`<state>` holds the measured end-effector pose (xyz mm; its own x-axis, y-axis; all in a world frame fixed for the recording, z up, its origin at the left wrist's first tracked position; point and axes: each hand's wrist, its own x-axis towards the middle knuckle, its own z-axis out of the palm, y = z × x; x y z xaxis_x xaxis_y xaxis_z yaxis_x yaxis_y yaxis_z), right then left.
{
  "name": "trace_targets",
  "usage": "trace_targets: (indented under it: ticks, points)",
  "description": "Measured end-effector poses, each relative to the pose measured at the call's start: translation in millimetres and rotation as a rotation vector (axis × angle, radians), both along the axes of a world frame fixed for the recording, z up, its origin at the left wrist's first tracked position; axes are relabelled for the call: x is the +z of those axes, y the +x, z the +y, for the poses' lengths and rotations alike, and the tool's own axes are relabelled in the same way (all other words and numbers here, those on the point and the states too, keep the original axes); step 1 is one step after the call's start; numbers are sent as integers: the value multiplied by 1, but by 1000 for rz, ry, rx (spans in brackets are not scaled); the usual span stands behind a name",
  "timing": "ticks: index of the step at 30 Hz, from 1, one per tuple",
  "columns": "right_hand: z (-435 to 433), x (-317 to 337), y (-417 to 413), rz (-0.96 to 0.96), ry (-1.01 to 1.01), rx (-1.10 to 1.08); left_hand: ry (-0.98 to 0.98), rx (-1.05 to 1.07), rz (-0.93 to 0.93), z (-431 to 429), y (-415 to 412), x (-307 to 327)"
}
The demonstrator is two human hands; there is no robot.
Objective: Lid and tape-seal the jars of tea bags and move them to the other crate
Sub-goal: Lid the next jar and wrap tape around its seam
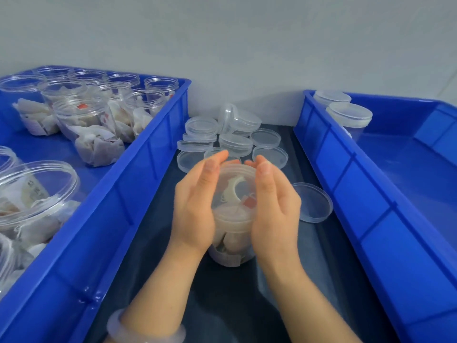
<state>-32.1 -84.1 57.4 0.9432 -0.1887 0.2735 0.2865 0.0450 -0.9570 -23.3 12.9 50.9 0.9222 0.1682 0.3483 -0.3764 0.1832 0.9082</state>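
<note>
One view, head camera: all entries below are taken from it.
Jar (pixel 233 229): stood upright on the dark tabletop (pixel 222 293), between the two blue crates; tea bags are seen inside.
Lid (pixel 235 179): seated on the jar mouth.
Left hand (pixel 197 201): held flat, fingers straight, palm laid against the left side of the jar top.
Right hand (pixel 274 201): spread flat likewise, against the right side.
Left crate (pixel 138 174): loaded with open jars (pixel 81 115) of tea bags.
Right crate (pixel 346 174): two lidded jars (pixel 348 115) are kept in its far corner.
Loose lids (pixel 222 134): piled just beyond the jar; a single lid (pixel 314 201) is laid beside the right hand.
Bracelet (pixel 143 328): worn on the left wrist.
</note>
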Motion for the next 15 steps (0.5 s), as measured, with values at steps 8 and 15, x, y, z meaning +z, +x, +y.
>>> trace_targets:
  ticks: [8,15]
  points:
    - [-2,1,5,-149,-42,-44,6,57,-28,-5,2,3]
    - [-16,1,1,-15,-33,160,10,-126,167,10,2,12]
